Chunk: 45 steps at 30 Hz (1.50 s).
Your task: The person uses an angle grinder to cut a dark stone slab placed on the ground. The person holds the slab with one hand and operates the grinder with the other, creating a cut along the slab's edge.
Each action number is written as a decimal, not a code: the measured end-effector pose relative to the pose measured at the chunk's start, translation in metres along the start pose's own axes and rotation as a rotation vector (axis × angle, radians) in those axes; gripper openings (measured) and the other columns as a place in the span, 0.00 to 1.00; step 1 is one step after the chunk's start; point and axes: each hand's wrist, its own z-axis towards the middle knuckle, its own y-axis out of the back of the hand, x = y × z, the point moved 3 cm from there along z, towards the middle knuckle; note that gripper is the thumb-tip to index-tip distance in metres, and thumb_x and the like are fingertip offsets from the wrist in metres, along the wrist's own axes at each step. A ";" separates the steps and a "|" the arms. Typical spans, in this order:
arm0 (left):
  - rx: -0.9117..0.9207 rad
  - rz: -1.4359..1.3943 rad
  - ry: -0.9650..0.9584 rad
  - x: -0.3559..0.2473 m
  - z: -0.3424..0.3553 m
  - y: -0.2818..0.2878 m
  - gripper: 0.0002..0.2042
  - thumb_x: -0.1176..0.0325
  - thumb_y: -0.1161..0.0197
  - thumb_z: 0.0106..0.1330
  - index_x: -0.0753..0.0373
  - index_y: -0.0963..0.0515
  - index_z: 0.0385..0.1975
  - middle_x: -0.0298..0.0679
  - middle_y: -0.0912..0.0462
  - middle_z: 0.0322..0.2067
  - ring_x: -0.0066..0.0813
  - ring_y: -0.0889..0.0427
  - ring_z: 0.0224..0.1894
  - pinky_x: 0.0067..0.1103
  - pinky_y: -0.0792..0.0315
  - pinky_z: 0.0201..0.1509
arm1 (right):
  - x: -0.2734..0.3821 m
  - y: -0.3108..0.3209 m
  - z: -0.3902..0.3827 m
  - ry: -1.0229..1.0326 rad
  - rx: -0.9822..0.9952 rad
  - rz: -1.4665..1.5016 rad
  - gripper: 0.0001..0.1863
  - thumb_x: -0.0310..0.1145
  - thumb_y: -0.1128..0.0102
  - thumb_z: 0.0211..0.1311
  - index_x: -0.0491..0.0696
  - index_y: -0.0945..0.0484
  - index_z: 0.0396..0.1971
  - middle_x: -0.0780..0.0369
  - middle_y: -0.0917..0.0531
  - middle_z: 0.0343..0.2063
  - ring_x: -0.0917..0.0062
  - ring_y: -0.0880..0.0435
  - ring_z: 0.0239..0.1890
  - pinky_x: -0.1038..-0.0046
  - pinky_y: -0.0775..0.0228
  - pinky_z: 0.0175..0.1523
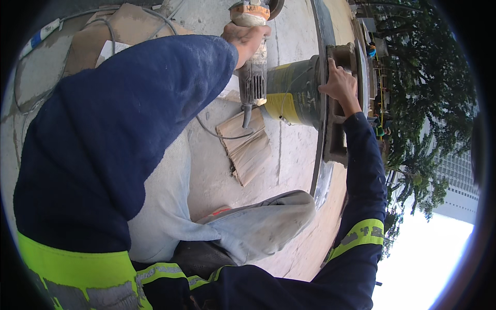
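Note:
My left hand (pixel 243 41) is wrapped round a dusty power grinder (pixel 253 85), held along the middle of the view, with its disc guard at the top edge. Right of it, my right hand (pixel 338 85) grips a hollow concrete block (pixel 333 147), index finger stretched along it and thumb spread. The block is against a long dark strip (pixel 316 175) at the mouth of a grey-green bucket (pixel 294 101) with yellow bands. A grey cord hangs from the grinder over a creased brown paper sheet or sack (pixel 248 160).
My bent leg (pixel 258 227) lies low in the view on the pale concrete floor (pixel 206 165). Cardboard (pixel 85 51), loose cables and a tube (pixel 39 36) lie at upper left. Beyond the strip are trees (pixel 423 103), a tall building and small figures of other people.

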 end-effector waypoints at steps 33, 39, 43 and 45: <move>-0.038 -0.006 -0.017 0.010 0.010 -0.001 0.31 0.54 0.30 0.43 0.72 0.24 0.44 0.50 0.17 0.37 0.37 0.15 0.35 0.26 0.21 0.45 | -0.015 -0.011 -0.078 1.024 0.006 0.064 0.09 0.34 0.35 0.52 0.49 0.19 0.33 0.64 0.17 0.41 0.71 0.23 0.55 0.54 0.50 0.73; -0.078 0.025 0.034 0.013 0.014 0.002 0.26 0.56 0.28 0.41 0.67 0.23 0.39 0.42 0.17 0.31 0.30 0.16 0.29 0.24 0.21 0.37 | -0.019 -0.006 -0.034 1.040 -0.105 0.003 0.10 0.34 0.34 0.51 0.49 0.19 0.33 0.64 0.17 0.41 0.72 0.23 0.55 0.56 0.50 0.73; -0.027 0.034 0.075 0.012 0.011 0.005 0.34 0.51 0.30 0.40 0.70 0.24 0.45 0.48 0.17 0.39 0.37 0.15 0.38 0.24 0.21 0.46 | -0.024 -0.003 -0.010 1.021 -0.067 0.032 0.11 0.33 0.34 0.51 0.49 0.18 0.36 0.64 0.18 0.42 0.72 0.25 0.57 0.55 0.51 0.74; -0.020 0.036 0.070 0.010 0.010 0.006 0.34 0.51 0.30 0.40 0.70 0.24 0.45 0.48 0.17 0.39 0.37 0.15 0.38 0.24 0.21 0.46 | -0.023 0.001 -0.001 1.028 -0.105 -0.010 0.12 0.34 0.35 0.52 0.50 0.18 0.38 0.64 0.18 0.43 0.72 0.26 0.58 0.55 0.51 0.74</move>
